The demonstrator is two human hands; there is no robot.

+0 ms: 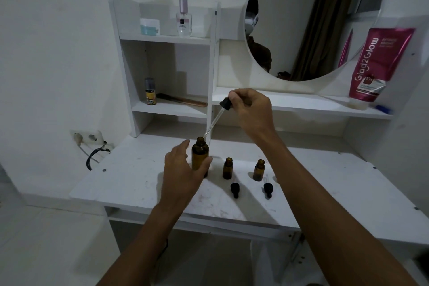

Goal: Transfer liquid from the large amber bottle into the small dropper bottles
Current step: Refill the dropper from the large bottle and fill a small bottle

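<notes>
Large amber bottle (200, 158): upright and uncapped on the bench (139, 181), right in front of you. Its narrow mouth is open for the pipette.
Left hand (183, 169): you cup the bottle from its 9 o'clock side, thumb across the front and fingers up the far side. It reads as a light bracing hold, probably to stop the tall bottle tipping when glass meets the neck.
Right hand (251, 109): clenched around the black bulb of the dropper (216, 119), fingertips pinching it. You hold the bulb high at 1 o'clock of the bottle mouth, so the glass tube slants down with its tip just above the opening.
Tube contents: too fine to tell whether it carries liquid.
First small dropper bottle (228, 168): upright at 3 o'clock of the large bottle, neck open.
Second small dropper bottle (258, 169): further along at 3 o'clock, apart from the first and also open. The fill level can't be read through the dark glass.
Dropper caps: one (235, 189) lies at 6 o'clock of the first small bottle and the other (267, 189) at 6 o'clock of the second. Each is paired with its own bottle and out of the carrying line.
Step, as I judge it: drawing from the large bottle, with no sign yet of delivery to the small ones.
Risk: a drip on the way to 3 o'clock, so keep the tip low.
</notes>
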